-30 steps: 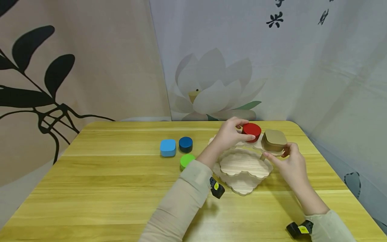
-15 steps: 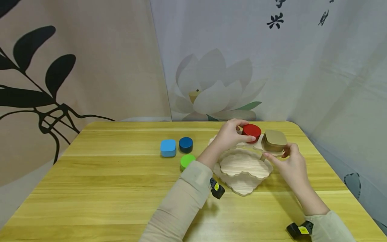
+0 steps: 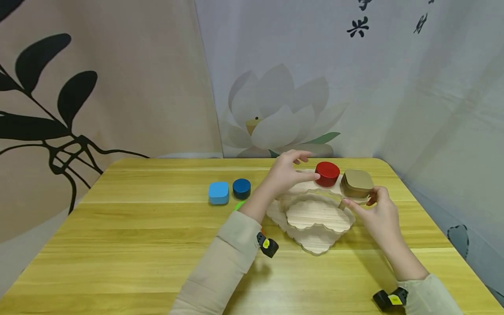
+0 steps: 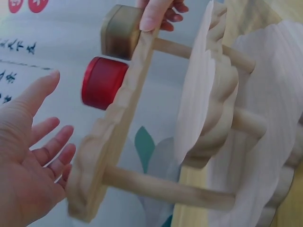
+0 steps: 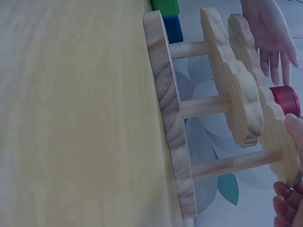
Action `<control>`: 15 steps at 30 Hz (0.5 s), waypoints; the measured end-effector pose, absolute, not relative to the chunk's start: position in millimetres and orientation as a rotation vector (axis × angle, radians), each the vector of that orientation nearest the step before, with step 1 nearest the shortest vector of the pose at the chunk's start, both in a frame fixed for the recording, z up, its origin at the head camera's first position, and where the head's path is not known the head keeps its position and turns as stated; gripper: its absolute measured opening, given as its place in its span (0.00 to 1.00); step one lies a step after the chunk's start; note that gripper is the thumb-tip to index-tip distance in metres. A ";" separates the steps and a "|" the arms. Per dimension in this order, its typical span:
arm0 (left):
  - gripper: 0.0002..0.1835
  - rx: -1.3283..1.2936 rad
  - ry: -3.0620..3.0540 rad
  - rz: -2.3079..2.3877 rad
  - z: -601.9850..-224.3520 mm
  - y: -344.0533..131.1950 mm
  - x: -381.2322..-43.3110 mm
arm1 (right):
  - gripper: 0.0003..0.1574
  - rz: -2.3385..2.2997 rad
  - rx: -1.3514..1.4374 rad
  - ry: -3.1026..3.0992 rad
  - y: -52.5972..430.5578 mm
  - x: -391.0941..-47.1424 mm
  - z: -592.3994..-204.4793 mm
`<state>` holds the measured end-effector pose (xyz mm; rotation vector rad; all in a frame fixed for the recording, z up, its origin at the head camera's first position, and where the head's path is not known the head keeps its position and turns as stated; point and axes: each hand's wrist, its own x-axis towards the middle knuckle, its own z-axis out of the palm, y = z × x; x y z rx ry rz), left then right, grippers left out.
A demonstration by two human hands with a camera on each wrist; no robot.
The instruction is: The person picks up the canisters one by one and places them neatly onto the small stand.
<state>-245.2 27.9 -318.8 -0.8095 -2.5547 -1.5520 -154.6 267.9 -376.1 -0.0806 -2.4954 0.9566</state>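
Note:
A three-tier wooden stand with wavy, cloud-shaped shelves on round pegs stands on the table. On its top shelf sit a red cylinder and a gold rounded-square piece, side by side. My left hand is just left of the red cylinder, fingers spread and holding nothing; the left wrist view shows a gap between them. With thumb and fingers, my right hand pinches the top shelf's right end beside the gold piece. The middle and bottom shelves carry nothing visible.
Left of the stand on the wooden table lie a light blue rounded-square piece, a dark blue cylinder and a green piece partly behind the left forearm. A bit of orange shows by the left cuff. A printed curtain hangs behind.
My left hand has let go of the red cylinder and drawn back to the left, leaving it on the top shelf. The right hand keeps its grip on the shelf.

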 end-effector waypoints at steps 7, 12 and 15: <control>0.30 -0.778 -2.509 -1.563 -312.2 1.3 -234.9 | 0.40 0.951 -0.091 -2.492 268.0 -154.7 -376.7; 0.30 -0.747 -2.474 -1.563 -312.7 -22.4 -227.0 | 0.41 0.950 -0.089 -2.492 268.6 -155.2 -378.3; 0.30 -0.728 -2.442 -1.557 -314.6 -37.6 -223.8 | 0.41 0.950 -0.087 -2.492 268.8 -155.3 -378.6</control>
